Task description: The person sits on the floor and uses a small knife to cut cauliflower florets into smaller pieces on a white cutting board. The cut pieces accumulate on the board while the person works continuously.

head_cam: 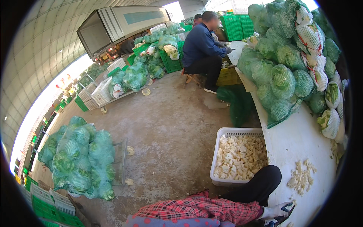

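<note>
My left hand (275, 212), in a white glove with dark-coated fingers, is low at the right over the white tabletop (286, 153). A small cauliflower piece (294, 202) shows at its fingertips. Close against the fingers lies a dark knife blade (287, 216), its lower end cut off by the frame. Whether the left fingers grip anything is unclear. My right hand is out of view. Cut cauliflower florets (302, 177) lie in a loose pile on the table beyond the hand. Beside my knee, a white plastic crate (214, 159) on the floor holds many florets.
Netted cauliflower heads (283, 76) are heaped on the table's far part. A seated co-worker (202, 48) works there, near a dark green net (236, 105). Filled net bags (82, 159) rest by a wheeled cart (120, 161) at left. A truck trailer (124, 24) stands behind.
</note>
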`<state>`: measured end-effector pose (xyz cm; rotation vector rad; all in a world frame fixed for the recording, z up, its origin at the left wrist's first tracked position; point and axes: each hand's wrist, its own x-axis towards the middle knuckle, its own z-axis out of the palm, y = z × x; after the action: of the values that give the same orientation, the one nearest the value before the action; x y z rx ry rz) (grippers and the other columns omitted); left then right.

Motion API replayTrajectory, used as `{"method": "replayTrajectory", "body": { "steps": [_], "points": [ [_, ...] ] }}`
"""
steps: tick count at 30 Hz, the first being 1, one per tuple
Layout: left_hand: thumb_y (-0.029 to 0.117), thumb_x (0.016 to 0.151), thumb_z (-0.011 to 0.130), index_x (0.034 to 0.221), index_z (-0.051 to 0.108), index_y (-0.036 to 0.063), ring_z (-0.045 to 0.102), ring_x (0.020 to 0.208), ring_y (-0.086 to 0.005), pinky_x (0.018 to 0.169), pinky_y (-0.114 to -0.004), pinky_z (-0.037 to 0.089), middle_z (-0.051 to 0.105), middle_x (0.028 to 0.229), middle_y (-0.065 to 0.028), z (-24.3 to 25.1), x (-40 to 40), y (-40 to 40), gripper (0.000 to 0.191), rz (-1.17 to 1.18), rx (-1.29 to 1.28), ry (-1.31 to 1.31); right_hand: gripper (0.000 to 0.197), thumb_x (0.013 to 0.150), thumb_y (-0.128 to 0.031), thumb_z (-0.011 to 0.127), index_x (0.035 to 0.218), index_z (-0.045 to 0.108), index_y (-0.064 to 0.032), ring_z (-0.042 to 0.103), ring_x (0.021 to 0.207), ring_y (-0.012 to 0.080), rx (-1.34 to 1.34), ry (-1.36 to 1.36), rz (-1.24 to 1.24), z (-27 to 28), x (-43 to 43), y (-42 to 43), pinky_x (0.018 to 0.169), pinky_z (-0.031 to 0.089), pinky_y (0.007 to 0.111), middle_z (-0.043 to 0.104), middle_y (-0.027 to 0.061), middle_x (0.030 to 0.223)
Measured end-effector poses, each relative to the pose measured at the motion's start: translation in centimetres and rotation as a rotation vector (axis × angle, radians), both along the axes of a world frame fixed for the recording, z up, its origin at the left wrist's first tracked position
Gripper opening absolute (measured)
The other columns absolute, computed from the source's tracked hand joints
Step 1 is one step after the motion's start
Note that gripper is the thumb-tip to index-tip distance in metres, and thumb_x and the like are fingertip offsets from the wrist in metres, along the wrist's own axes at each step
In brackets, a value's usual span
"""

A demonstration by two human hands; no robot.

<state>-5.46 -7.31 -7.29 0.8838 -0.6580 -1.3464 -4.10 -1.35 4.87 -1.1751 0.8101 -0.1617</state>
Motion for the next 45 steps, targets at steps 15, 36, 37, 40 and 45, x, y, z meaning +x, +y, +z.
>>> {"method": "replayTrajectory", "body": {
  "steps": [15,36,37,40,45],
  "points": [
    [0.034,0.091,0.07,0.13,0.059,0.0113,0.054,0.103,-0.02,0.086,-0.036,0.046,0.059,0.116,-0.0047,-0.5,-2.1,0.8,0.047,0.044,-0.023,-0.108,0.019,0.103,-0.022,0.056,0.112,0.06,-0.006,0.043,0.041,0.0116,0.019,-0.041,-0.096,-2.0,-2.1,-2.2,0.037,0.036,0.027,0.055,0.0054,0.067],
    [0.037,0.089,0.074,0.14,0.06,0.0122,0.045,0.13,-0.0419,0.113,-0.053,0.036,0.054,0.141,-0.0223,10.0,-0.8,0.0,0.058,0.257,0.01,-1.589,0.018,0.097,-0.017,0.063,0.109,0.058,-0.0054,0.048,0.042,0.014,0.227,-0.307,-1.016,-4.4,-30.8,5.7,0.038,0.041,0.028,0.056,0.0081,0.066],
    [0.036,0.089,0.075,0.14,0.059,0.009,0.045,0.129,-0.0423,0.113,-0.051,0.037,0.055,0.139,-0.0228,9.5,-2.2,0.7,0.06,0.184,0.001,-1.49,0.018,0.097,-0.016,0.063,0.11,0.059,-0.0049,0.049,0.043,0.0141,0.238,-0.306,-1.002,-4.2,-30.5,5.4,0.039,0.041,0.027,0.057,0.0082,0.067],
    [0.021,0.08,0.082,0.136,0.06,0.0073,0.049,0.126,-0.036,0.109,-0.043,0.042,0.059,0.133,-0.0174,7.4,-3.3,1.0,0.062,0.041,0.04,-1.489,0.018,0.098,-0.014,0.061,0.112,0.059,-0.0032,0.055,0.05,0.0144,0.251,-0.19,-0.953,-4.3,-29.5,5.2,0.04,0.043,0.027,0.059,0.0083,0.07],
    [0.004,0.073,0.08,0.13,0.062,0.0061,0.056,0.12,-0.033,0.104,-0.04,0.047,0.062,0.129,-0.0145,4.9,-0.7,1.4,0.059,-0.017,-0.097,-1.336,0.018,0.094,-0.012,0.068,0.107,0.063,-0.0014,0.06,0.06,0.0099,0.095,-0.001,-0.824,-4.0,-26.5,4.9,0.046,0.045,0.026,0.063,0.0021,0.081]
  ]
}}
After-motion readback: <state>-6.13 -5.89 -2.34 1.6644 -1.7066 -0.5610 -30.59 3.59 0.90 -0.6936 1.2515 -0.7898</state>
